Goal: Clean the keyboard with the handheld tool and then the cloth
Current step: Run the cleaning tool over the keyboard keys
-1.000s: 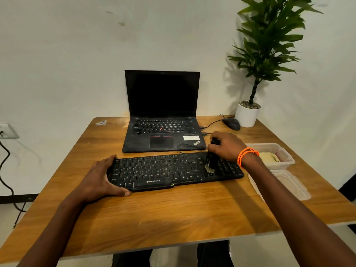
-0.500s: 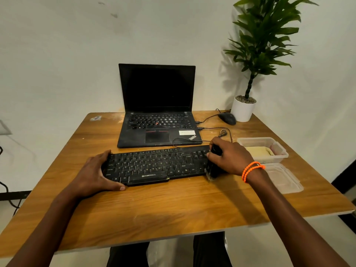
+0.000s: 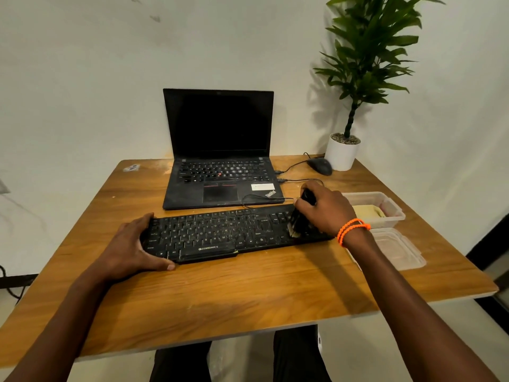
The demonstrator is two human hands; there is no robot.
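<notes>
A black keyboard [image 3: 220,232] lies across the middle of the wooden table [image 3: 248,293]. My left hand [image 3: 132,244] clasps its left end, thumb on the front edge. My right hand [image 3: 325,210] is closed around a small black brush [image 3: 298,224] with pale bristle tips, which rests on the keys at the keyboard's right end. A yellow cloth [image 3: 366,212] sits inside a clear plastic box [image 3: 385,199] right of the keyboard.
An open black laptop [image 3: 220,166] stands behind the keyboard, with cables beside it. A black mouse [image 3: 319,165] and a white potted plant [image 3: 343,153] sit at the back right. The box's clear lid [image 3: 396,252] lies near the right edge.
My right hand swept the brush toward the keyboard's front edge, then back up onto the keys at the right end. My left hand kept its hold.
</notes>
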